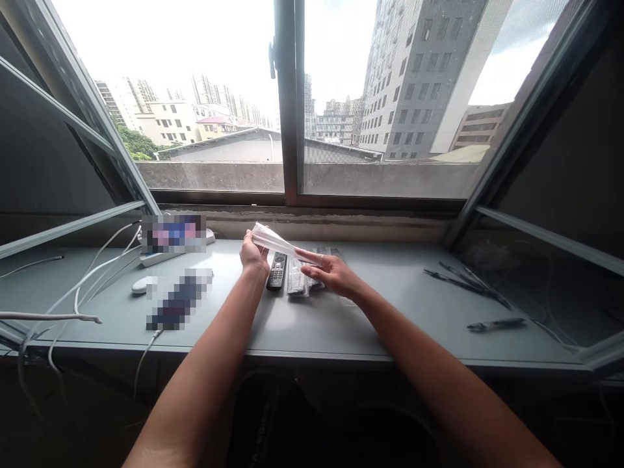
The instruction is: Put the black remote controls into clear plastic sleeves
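Observation:
A thin, whitish translucent plastic bag (273, 239) stretches between my two hands above the table. My left hand (253, 251) is closed on its upper left end, with the fingers partly behind it. My right hand (335, 273) touches the bag's lower right end with stretched fingers. Its thumb stands apart from the fingers; whether the fingertips are inside the bag or against it, I cannot tell. Below the hands lies a black remote control (276, 272). Beside it are several items in clear plastic wrapping (297, 279), partly covered by my right hand.
To the left, a white power strip (210, 236), white cables (78, 296), a small white rounded object (141, 285) and a blurred-out dark item (178, 302) lie on the grey table (316, 328). Dark cables (468, 286) and a pen-like object (494, 325) lie right. Metal frame bars flank both sides.

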### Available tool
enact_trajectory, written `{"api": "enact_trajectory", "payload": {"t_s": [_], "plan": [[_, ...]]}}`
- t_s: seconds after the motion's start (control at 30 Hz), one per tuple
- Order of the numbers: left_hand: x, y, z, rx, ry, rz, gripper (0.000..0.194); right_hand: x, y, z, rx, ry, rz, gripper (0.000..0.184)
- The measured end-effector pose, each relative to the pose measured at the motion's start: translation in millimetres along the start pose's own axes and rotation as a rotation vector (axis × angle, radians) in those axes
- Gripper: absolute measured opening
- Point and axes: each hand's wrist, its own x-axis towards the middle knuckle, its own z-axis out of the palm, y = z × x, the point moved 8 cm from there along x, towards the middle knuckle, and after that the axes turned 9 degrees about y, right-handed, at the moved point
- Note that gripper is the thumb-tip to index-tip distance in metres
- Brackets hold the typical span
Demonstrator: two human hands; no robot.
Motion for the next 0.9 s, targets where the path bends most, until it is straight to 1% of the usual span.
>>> {"api": "enact_trajectory", "payload": {"t_s": [0.13,0.2,0.23,0.27,0.33,0.4,0.43,0.5,0.53,0.6,0.67,0.77,0.8,0.83,0.87,0.9], "plan": [[5,5,-6.7,0.005,0.054,0.058,0.036,3,4,-3,0.083,0.051,0.014,0.064],[1,9,-3.9,0.001,0.026,0.089,0.048,5,6,-5,0.165,0.089,0.033,0.063],[-3,11,1.0,-0.005,-0.026,0.093,0.054,6,7,-6,0.225,0.101,0.05,0.063],[-9,11,8.3,-0.01,-0.105,0.088,0.061,7,8,-6,0.291,0.109,0.07,0.064],[-26,9,26.9,-0.008,-0.312,0.046,0.067,7,7,-5,0.405,0.113,0.103,0.065],[-48,2,42.0,0.029,-0.49,-0.018,0.067,5,4,-4,0.474,0.099,0.117,0.066],[-58,-4,47.2,0.066,-0.554,-0.054,0.064,4,2,-3,0.496,0.079,0.123,0.066],[-74,-17,53.6,0.158,-0.646,-0.119,0.058,1,-1,2,0.508,0.023,0.138,0.066],[-79,-23,54.9,0.198,-0.67,-0.143,0.055,0,-1,5,0.496,-0.001,0.15,0.067],[-81,-29,54.3,0.229,-0.663,-0.17,0.046,-2,0,9,0.452,-0.024,0.172,0.066],[-72,-26,50.8,0.169,-0.599,-0.165,0.036,-1,3,7,0.431,0.006,0.175,0.062],[-47,-9,41.1,0.005,-0.461,-0.109,0.027,5,9,-5,0.424,0.133,0.134,0.056],[-38,-2,36.1,-0.04,-0.402,-0.087,0.024,7,11,-9,0.378,0.178,0.115,0.054],[-28,4,30.9,-0.077,-0.338,-0.079,0.02,10,12,-12,0.283,0.216,0.091,0.049],[-19,8,26.0,-0.11,-0.278,-0.077,0.017,12,11,-14,0.143,0.261,0.054,0.044],[-12,12,22.8,-0.131,-0.235,-0.084,0.015,14,8,-11,-0.027,0.263,-0.004,0.038]]}}
